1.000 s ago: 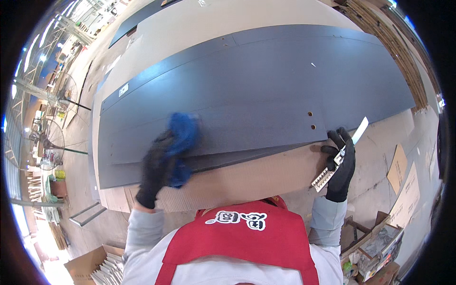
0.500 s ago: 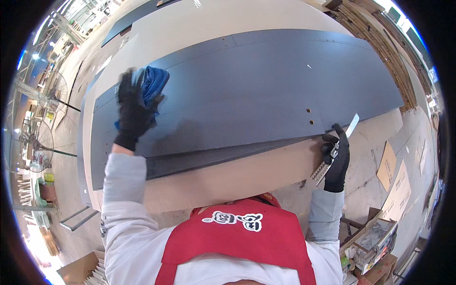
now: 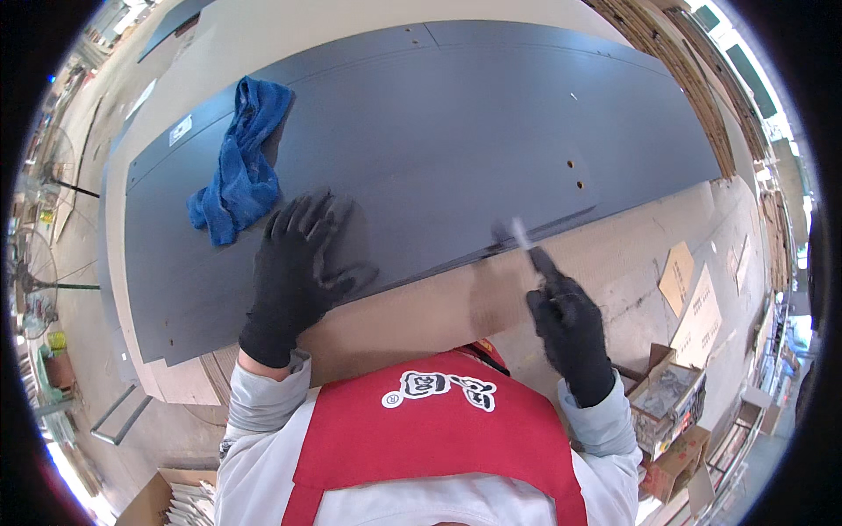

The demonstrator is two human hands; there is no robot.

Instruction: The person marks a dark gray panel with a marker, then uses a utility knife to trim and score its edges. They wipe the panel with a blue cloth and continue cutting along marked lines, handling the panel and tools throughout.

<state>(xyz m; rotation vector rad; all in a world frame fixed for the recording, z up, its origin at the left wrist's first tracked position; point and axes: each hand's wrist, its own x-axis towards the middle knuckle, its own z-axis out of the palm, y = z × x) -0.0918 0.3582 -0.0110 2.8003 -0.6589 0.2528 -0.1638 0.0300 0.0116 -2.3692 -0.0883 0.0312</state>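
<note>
A dark grey panel (image 3: 421,149) lies in front of me, with a crumpled blue cloth (image 3: 237,171) on its left part. My left hand (image 3: 294,267), in a black glove, rests on the panel's near edge with fingers spread, just below the cloth and apart from it. My right hand (image 3: 570,333), also gloved in black, is closed around a utility knife (image 3: 522,235). Its pale blade, smeared by motion, points up and left over the near edge of the panel; the handle is mostly hidden in the fist.
Brown cardboard (image 3: 421,316) lies beneath the panel. Two drilled holes (image 3: 574,174) and a small white label (image 3: 181,131) show on its surface. At right are loose cardboard sheets (image 3: 697,316) and a box of items (image 3: 671,394) on the floor. A metal handle (image 3: 123,416) stands at lower left.
My left hand has let go of the blue cloth and come down to the panel's near edge. My right hand has moved left and nearer to me with the knife.
</note>
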